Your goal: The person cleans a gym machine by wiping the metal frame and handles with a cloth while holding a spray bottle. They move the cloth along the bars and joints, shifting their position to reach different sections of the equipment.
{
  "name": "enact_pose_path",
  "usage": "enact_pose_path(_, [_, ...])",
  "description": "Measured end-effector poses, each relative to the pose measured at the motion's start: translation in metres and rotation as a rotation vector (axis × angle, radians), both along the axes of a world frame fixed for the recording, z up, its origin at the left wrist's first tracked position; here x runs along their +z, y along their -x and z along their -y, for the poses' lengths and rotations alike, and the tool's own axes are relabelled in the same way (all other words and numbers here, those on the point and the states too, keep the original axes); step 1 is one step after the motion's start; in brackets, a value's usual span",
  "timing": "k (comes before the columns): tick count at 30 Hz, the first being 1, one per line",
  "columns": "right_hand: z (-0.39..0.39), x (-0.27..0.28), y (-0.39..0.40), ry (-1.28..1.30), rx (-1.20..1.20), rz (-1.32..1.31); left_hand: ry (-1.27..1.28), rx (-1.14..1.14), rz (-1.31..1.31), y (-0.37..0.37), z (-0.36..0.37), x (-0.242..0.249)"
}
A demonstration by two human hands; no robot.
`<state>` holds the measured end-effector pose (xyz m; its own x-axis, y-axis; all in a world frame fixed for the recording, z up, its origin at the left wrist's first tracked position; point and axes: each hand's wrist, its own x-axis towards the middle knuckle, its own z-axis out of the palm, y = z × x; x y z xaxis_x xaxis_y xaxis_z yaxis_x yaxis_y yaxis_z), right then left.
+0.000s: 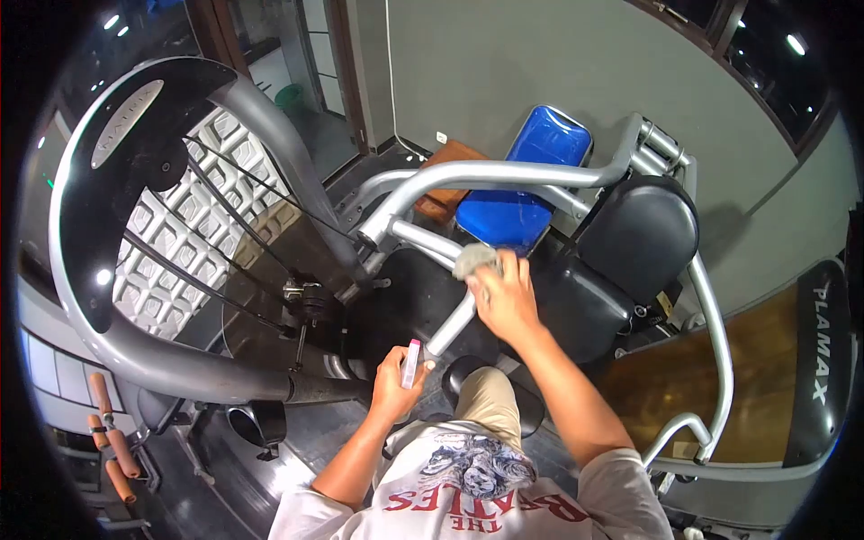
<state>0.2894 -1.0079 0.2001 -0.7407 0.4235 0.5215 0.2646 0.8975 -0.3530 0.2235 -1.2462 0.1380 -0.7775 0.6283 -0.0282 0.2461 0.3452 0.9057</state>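
My right hand (pixel 506 301) is closed on a crumpled greyish cloth (pixel 475 261), which lies against the silver tube (pixel 452 326) of an exercise machine where the tube meets a crossing bar (pixel 427 241). Close to the lower end of that tube, my left hand (pixel 394 387) is wrapped round a slim white object with a pink end (pixel 411 364), held upright. Its kind is too small to make out. Beyond my hands, the machine's black seat (pixel 576 306) and backrest (pixel 641 236) stand to the right.
A tall frame with cables (pixel 180 360) rises on the left. Behind the machine, a blue padded board (pixel 526 175) leans near a brown box-like block (pixel 445 180). A curved silver handle (pixel 715 360) and a panel marked PLAMAX (pixel 814 351) stand at the right.
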Motion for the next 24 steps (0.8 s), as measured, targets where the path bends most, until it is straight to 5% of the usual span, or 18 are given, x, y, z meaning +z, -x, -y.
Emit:
enact_pose_path(8, [-0.024,0.024,0.083,0.097,0.139,0.282,0.015,0.011,0.01,0.001,-0.003,-0.001])
enact_pose_path(12, [-0.021,0.021,0.122,-0.058,0.176,0.425,0.014,0.059,0.034,-0.001,-0.008,-0.003])
enact_pose_path(20, [0.04,-0.027,0.193,-0.583,-0.236,0.446,0.045,0.094,0.099,-0.004,-0.006,-0.004])
enact_pose_path(24, [0.022,-0.023,0.17,-0.448,0.005,0.387,0.047,0.062,0.102,-0.002,-0.003,-0.003])
